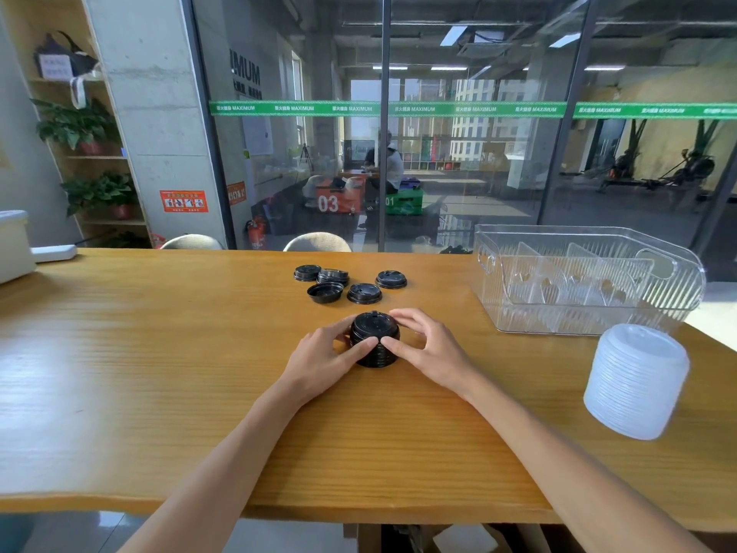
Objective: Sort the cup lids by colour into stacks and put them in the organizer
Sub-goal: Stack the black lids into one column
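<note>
**A:** Both hands on the black stack (374,340) mid-table: left hand (325,355) and right hand (428,347) curl round its sides, thumbs meeting at the near face. Squaring it up, I'd say.

**B:** Stacking isn't done. Loose black lids (346,282) lie just beyond, one flipped rim-up.

**A:** Next they'd need gathering onto the pile, each seated dome-up.

**B:** Glossy ridged plastic. The white stack (636,381), near right, looks matte and leans. The clear ribbed organizer (590,309), far right, shows dividers and no lids.
</note>
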Available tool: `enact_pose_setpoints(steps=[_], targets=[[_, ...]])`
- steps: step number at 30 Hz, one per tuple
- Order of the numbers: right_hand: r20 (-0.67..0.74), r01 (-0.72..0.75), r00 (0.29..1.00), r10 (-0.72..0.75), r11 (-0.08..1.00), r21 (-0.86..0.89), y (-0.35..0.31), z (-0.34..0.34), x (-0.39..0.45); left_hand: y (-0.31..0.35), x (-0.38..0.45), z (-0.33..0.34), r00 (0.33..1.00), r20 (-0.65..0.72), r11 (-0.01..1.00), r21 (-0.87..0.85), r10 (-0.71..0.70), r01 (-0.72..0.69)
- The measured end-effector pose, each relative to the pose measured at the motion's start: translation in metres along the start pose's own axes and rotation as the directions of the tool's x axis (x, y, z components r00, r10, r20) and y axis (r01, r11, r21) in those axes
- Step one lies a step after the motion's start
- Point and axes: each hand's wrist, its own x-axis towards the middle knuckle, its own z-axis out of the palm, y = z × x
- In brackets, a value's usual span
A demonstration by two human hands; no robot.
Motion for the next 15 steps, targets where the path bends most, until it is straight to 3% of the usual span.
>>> enact_pose_setpoints(steps=[7,15], targets=[[-0.037,-0.032,0.999,0.033,0.999,0.044,0.0007,-0.003,-0.0018,-0.0012,0.0013,-0.0014,1.0,0.007,1.0,0.009,-0.021,0.021],[-0.032,-0.014,0.999,0.013,1.0,-0.023,-0.0004,-0.0022,0.0002,0.0007,0.0027,-0.0029,0.999,0.041,1.0,-0.022,0.004,-0.003]])
